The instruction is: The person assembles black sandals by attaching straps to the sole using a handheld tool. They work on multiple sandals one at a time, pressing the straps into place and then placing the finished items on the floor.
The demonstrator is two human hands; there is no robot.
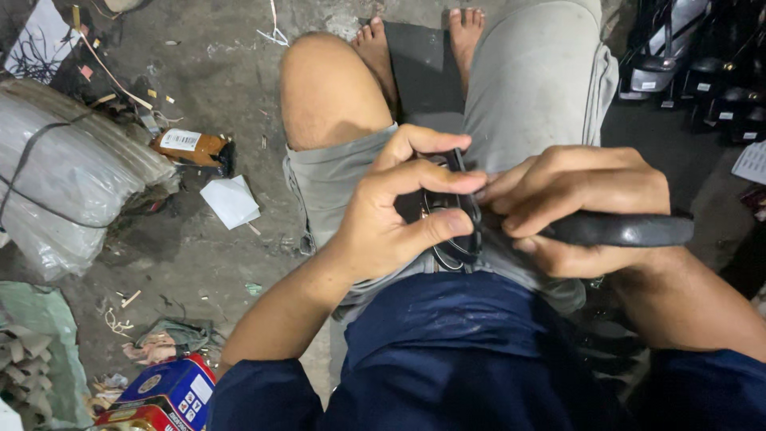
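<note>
Mid-work: left hand pinches the black strap loops over the lap; right hand curls tight around the black sole — straps not yet seated, judging by loose loops.

Black sandal, grey shorts, navy shirt, brown bottle.

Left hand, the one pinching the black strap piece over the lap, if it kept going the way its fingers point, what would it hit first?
The left hand points right across the lap, so it would probably meet the right hand first; their fingertips look nearly touching over the black strap piece, though depth is unclear.
</note>
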